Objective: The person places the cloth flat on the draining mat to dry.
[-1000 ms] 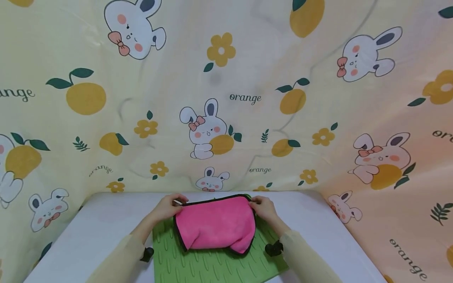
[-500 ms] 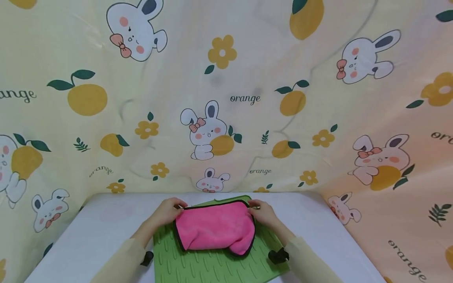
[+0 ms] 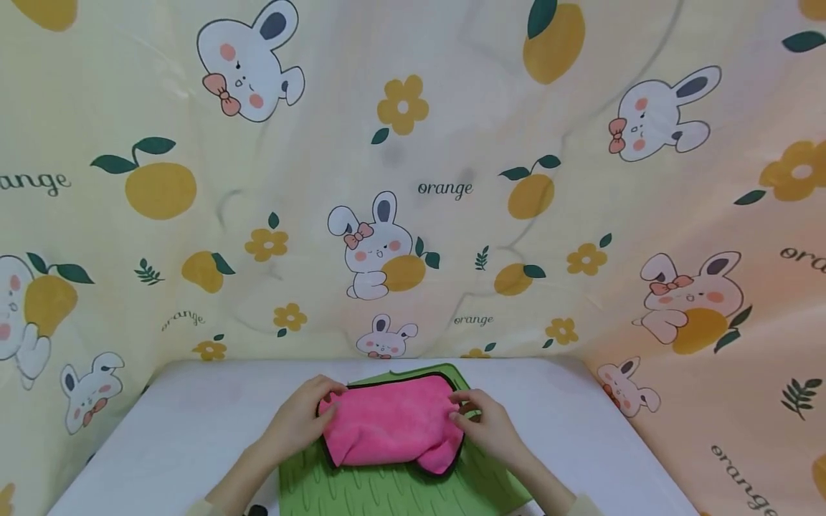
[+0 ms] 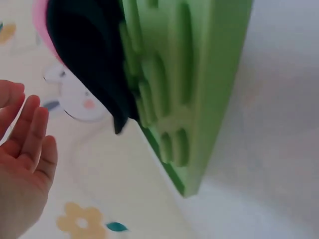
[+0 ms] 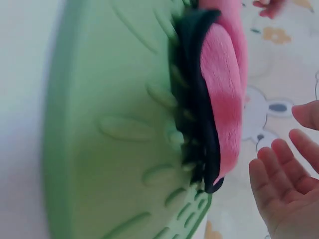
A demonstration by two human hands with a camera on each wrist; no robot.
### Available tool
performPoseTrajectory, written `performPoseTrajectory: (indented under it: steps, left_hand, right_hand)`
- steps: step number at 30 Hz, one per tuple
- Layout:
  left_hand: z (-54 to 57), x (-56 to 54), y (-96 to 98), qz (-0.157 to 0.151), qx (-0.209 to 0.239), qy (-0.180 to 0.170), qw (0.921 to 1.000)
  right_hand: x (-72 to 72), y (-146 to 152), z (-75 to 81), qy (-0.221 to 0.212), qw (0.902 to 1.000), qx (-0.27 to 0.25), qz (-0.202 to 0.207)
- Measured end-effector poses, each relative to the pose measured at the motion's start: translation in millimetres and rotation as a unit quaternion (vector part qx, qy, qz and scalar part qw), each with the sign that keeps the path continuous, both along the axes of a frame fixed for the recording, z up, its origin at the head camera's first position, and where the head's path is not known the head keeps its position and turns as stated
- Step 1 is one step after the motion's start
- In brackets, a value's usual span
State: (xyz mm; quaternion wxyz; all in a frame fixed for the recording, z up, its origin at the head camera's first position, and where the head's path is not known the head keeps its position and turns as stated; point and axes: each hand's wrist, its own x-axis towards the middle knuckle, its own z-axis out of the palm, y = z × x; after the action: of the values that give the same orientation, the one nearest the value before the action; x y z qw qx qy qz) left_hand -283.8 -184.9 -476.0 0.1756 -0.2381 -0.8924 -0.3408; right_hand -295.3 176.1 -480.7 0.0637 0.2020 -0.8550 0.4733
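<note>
A pink towel with black edging lies folded on a green washboard with raised ridges. By the towel's left end is my left hand, its fingers loosely bent. At the opposite end my right hand has its thumb and fingers parted. Both wrist views show space between hand and towel: the left hand has relaxed fingers and holds nothing, and so does the right hand. A lower corner of the towel is turned under at the right, and its underside is hidden.
The washboard sits on a white table. A curtain printed with rabbits, oranges and flowers hangs behind and along both sides of the table.
Both hands have let go of the towel's upper corners and drawn back a little toward me. The towel stays in place on the washboard. The head view has tilted slightly upward.
</note>
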Motion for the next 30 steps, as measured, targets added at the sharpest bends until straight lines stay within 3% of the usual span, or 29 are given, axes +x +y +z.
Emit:
performPoseTrajectory:
  steps: [7, 11, 16, 22, 27, 30]
  left_hand:
    - [-1.0, 26.2, 13.5, -0.075, -0.035, 0.078, 0.9935]
    - [-6.4, 32.2, 20.2, -0.114, -0.084, 0.101, 0.9847]
    - [-15.7, 32.0, 23.2, -0.149, -0.158, 0.133, 0.9671]
    - [-22.6, 24.0, 17.5, -0.159, -0.220, 0.102, 0.9572]
    - [-29.4, 19.1, 10.7, -0.157, -0.263, 0.068, 0.9494]
    - [-32.8, 16.0, 10.4, -0.156, -0.267, 0.056, 0.9493]
  right_hand:
    - [25.4, -2.0, -3.6, 0.041, 0.9945, 0.043, 0.086]
    - [33.0, -3.4, -5.1, 0.053, 0.9877, 0.086, 0.119]
    - [37.0, -6.2, -8.6, 0.069, 0.9733, 0.157, 0.153]
    - [35.7, -10.2, -16.5, 0.084, 0.9497, 0.227, 0.198]
    - [33.4, -12.9, -21.2, 0.122, 0.9408, 0.241, 0.205]
    - [32.2, -12.1, -22.0, 0.153, 0.9350, 0.241, 0.211]
